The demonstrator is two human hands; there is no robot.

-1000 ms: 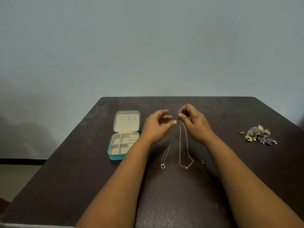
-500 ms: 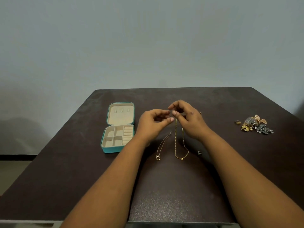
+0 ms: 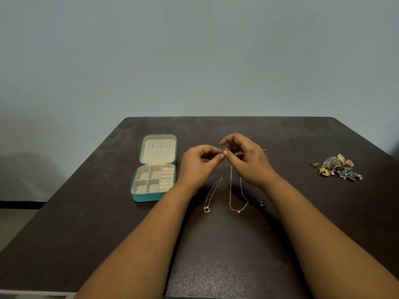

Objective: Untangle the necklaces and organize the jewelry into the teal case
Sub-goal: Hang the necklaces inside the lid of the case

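Observation:
The teal case (image 3: 138,196) lies open on the left of the dark table, its cream compartments empty. A gold chain necklace (image 3: 230,190) stretches toward me, its top end pinched between my left hand (image 3: 199,164) and my right hand (image 3: 248,160), whose fingertips meet at the clasp. To the left of that chain lies a thinner necklace with a ring pendant (image 3: 206,209), its upper end hidden under my left hand. A small dark ring (image 3: 262,203) sits right of the gold chain.
A heap of mixed jewelry (image 3: 339,168) with a loose gold ring (image 3: 314,163) beside it lies at the right of the table (image 3: 86,223). A small gold piece (image 3: 263,150) shows just behind my right hand. A grey wall stands behind.
My hands have drawn together: a second ago they were apart, now their fingertips meet on the gold chain's top end. The view has shifted slightly; the jewelry on the table has stayed put.

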